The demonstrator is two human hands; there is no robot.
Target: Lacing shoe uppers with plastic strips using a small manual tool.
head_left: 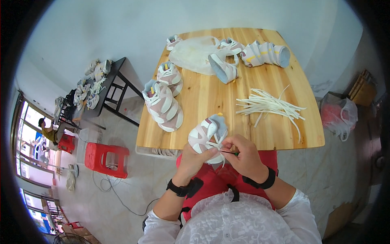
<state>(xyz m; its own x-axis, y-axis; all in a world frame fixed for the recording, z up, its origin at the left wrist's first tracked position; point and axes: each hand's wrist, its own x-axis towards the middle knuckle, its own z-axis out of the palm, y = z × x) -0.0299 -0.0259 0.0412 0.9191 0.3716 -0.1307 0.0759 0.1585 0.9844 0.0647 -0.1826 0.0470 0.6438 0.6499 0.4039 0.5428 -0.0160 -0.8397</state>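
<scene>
At the table's near edge, my left hand [190, 162] is closed on a white and pinkish shoe upper [198, 137] with a pale blue lining. Its thumb presses near the lace area. My right hand [247, 159] is closed in a pinch on a thin dark tool [230, 153], whose tip reaches the upper's lacing beside my left thumb. A white shoelace [215, 144] runs across the upper's front; which eyelets it passes through is too small to tell. Farther right on the wooden table [211, 95] lies a loose pile of white shoelaces [270, 105].
Stacked uppers [162, 106] line the table's left side. At the back are a clear plastic bag [191, 55], a single upper [223, 68] and a nested row of uppers [264, 55]. A red stool [94, 156] and a dark table [115, 73] with more shoes stand left; a person [48, 132] sits beyond.
</scene>
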